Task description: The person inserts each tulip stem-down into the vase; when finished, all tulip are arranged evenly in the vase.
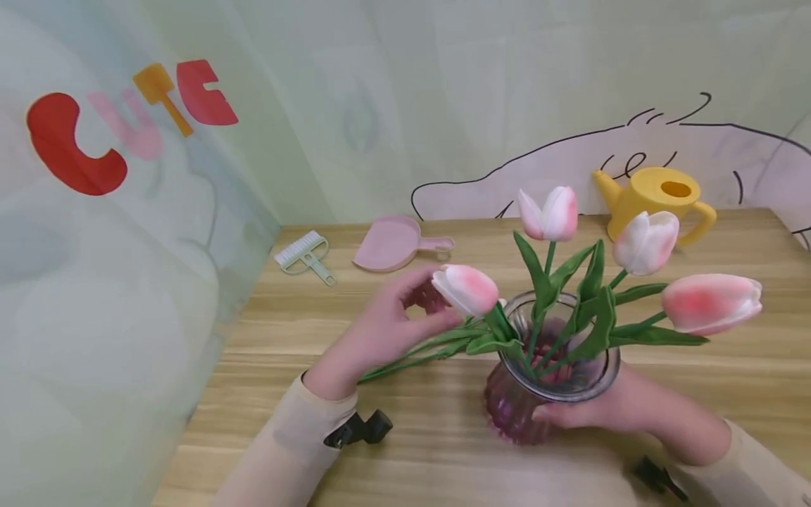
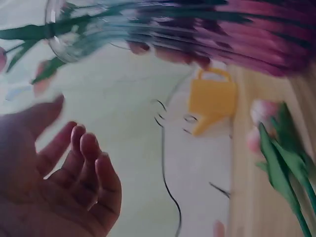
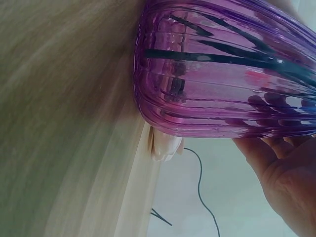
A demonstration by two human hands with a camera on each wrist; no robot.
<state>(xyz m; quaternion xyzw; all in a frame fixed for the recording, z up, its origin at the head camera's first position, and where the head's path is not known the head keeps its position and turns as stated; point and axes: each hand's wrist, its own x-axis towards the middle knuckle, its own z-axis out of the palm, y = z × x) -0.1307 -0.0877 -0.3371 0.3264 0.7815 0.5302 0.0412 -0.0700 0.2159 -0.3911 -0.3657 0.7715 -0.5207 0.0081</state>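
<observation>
Beige sleeves (image 1: 272, 451) reach in over a wooden table (image 1: 431, 461), where a person's right hand (image 1: 608, 408) grips a purple vase (image 1: 516, 405) of tulips (image 1: 703, 303). The left hand (image 1: 386, 327), fingers loosely bent around nothing, hovers by one bloom (image 1: 469, 289). The ribbed, glassy vase looks slick and breakable, best held below its rim; the tulips seem light, best pinched mid-stem. Behind stands a yellow watering can (image 1: 636, 201).

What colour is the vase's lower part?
Purple; the vase shows best in the right wrist view.
</observation>
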